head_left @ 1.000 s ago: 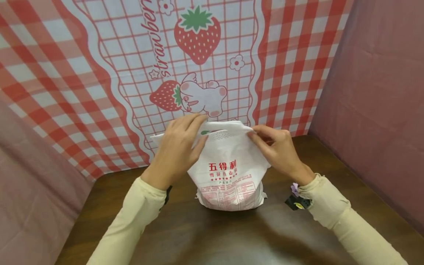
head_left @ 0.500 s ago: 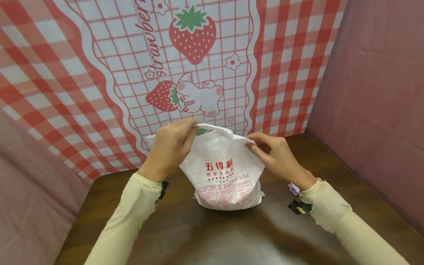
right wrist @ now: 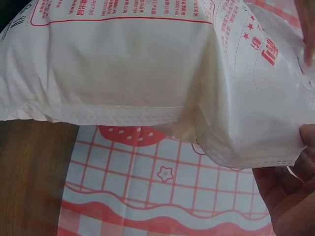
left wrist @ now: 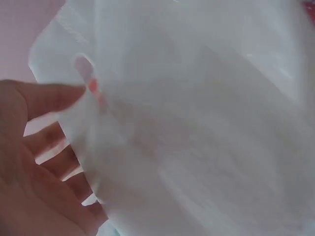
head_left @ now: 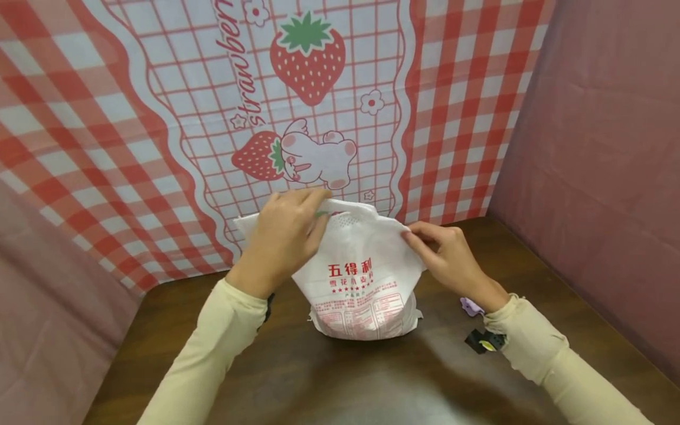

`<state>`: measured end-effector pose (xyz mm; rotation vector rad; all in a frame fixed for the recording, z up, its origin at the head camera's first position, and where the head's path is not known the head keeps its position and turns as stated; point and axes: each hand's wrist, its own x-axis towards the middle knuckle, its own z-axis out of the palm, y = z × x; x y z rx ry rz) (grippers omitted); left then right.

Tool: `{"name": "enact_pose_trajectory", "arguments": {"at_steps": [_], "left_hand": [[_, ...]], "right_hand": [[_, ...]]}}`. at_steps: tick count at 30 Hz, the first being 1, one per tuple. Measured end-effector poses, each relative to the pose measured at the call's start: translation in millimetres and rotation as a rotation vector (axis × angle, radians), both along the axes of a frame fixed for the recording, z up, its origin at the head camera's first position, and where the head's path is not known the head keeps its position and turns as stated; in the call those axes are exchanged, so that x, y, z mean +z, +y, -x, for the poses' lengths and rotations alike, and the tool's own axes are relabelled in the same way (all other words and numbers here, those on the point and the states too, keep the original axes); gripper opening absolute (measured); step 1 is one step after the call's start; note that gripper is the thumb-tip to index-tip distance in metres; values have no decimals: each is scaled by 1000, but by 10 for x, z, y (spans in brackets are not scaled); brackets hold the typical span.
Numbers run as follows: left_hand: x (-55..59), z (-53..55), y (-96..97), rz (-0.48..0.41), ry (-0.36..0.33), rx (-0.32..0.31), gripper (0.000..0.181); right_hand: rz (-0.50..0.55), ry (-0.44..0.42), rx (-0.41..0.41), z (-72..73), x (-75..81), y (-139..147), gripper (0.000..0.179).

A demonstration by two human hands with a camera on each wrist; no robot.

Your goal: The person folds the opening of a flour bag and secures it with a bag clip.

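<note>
A white flour bag [head_left: 353, 248] with red printing stands upright on the table, its upper part gathered flat above a fuller base. My left hand [head_left: 281, 236] holds its top edge at the left. In the left wrist view the thumb [left wrist: 56, 98] lies on the near face beside the handle slot [left wrist: 84, 69], and the other fingers reach behind the edge. My right hand [head_left: 451, 254] pinches the top right corner between thumb and fingertips. From the right wrist view, the bag's stitched side seam [right wrist: 128, 115] runs towards that hand.
The brown wooden table [head_left: 297, 378] spreads in front of the bag. A red checked cloth [head_left: 462, 118] with strawberry prints hangs close behind, and pink curtains [head_left: 595, 147] flank both sides. Black wrist straps [head_left: 483, 340] sit at the sleeve cuffs.
My left hand shifted left and down along the top edge, then came back up over it. The right hand moved slightly down, and the bag's right top corner now slopes lower.
</note>
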<state>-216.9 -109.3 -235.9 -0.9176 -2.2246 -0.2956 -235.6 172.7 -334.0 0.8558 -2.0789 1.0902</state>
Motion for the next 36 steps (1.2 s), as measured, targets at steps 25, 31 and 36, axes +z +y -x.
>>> {"name": "enact_pose_trajectory", "arguments": {"at_steps": [25,31,36], "left_hand": [[-15,3,118,-33,30,-107,12],[-20,51,94,-59,40,-90,15],[62,88,136,-30,-6,-82,10]], "right_hand": [[-66,-18,57,-14,-234,167,22],[-65,46,-5,-34,-326,241,21],[-69,88,-40,-52,-421,290,23]]}}
